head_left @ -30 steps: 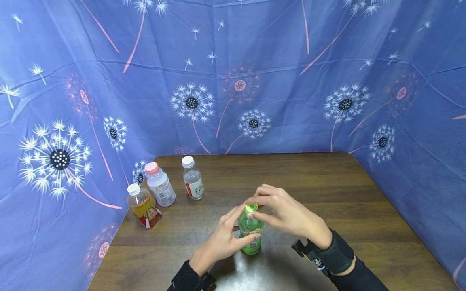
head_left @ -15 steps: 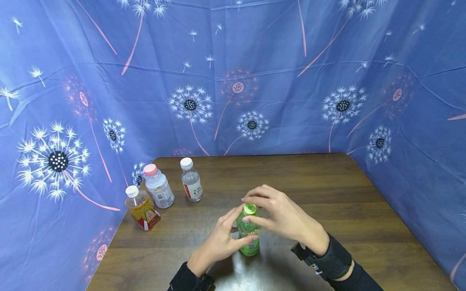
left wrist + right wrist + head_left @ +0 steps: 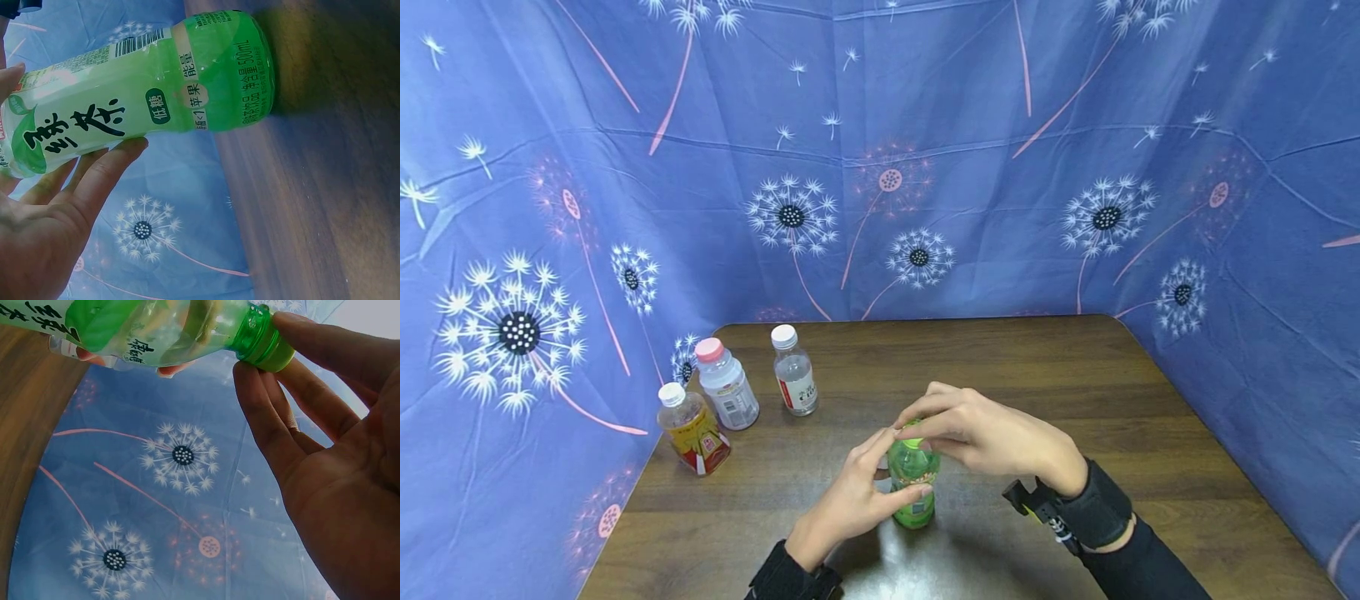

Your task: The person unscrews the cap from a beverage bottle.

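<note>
A green plastic tea bottle (image 3: 914, 467) stands upright on the wooden table, its label facing the camera in the left wrist view. My left hand (image 3: 853, 492) grips the bottle around its body, thumb on the near side and fingers along the far side. Above it, my right hand (image 3: 1003, 433) pinches the light green cap (image 3: 278, 355) between thumb and fingertips. The right wrist view shows the cap sitting at the bottle's neck. From the head camera the right fingers hide most of the cap.
Several other bottles stand to the left: one with an amber drink (image 3: 695, 433), a whitish one with a pink cap (image 3: 728, 387), and a transparent one with a white cap (image 3: 795, 375). A blue dandelion-print cloth (image 3: 985, 208) hangs around the brown table (image 3: 1037, 358).
My right hand has turned at the wrist, its fingers moving around and over the cap, which showed more fully half a second ago. The left hand and bottle have stayed in place.
</note>
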Available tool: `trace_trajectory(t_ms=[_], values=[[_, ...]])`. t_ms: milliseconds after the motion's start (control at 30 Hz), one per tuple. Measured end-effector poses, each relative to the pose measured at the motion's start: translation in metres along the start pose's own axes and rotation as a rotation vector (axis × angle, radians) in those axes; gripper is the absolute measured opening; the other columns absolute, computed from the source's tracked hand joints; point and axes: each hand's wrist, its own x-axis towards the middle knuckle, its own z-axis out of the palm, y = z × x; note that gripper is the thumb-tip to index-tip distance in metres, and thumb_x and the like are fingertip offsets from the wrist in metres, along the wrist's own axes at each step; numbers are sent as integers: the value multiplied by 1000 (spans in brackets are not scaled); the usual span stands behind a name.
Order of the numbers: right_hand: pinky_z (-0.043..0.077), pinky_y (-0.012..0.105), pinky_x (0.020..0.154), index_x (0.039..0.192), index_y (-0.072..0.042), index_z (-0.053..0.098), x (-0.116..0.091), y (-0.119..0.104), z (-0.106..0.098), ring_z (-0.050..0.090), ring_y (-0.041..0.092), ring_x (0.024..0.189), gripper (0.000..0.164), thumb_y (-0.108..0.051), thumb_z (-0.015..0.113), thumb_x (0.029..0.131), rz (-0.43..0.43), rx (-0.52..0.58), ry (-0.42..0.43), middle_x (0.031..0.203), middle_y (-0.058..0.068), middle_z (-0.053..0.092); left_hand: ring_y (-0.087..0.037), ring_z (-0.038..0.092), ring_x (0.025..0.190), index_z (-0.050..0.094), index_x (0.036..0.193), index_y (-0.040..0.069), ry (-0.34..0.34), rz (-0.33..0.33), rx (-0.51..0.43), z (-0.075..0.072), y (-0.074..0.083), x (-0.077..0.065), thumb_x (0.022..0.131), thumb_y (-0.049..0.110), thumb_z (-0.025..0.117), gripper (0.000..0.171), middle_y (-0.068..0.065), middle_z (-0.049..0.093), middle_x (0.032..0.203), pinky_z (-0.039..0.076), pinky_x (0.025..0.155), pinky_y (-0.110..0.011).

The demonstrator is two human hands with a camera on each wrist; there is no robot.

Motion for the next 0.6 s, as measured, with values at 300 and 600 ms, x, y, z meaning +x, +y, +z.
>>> trace_trajectory(t_ms=[300, 600], values=[[54, 19, 83, 127, -14, 76, -1, 3, 1, 58, 6, 102, 34, -1, 72, 96, 18, 38, 32, 126, -5, 73, -20, 69, 119, 38, 159, 38, 5, -33, 7, 0, 2, 1, 94, 37, 81, 78, 3, 55, 150, 62, 83, -24], [53, 16, 79, 124, -13, 77, -1, 5, 8, 61, 8, 96, 29, -11, 78, 95, 20, -51, 96, 111, -6, 68, -20, 69, 118, 41, 157, 39, -5, -50, 1, 1, 3, 1, 94, 37, 80, 74, 2, 57, 146, 62, 84, -24]])
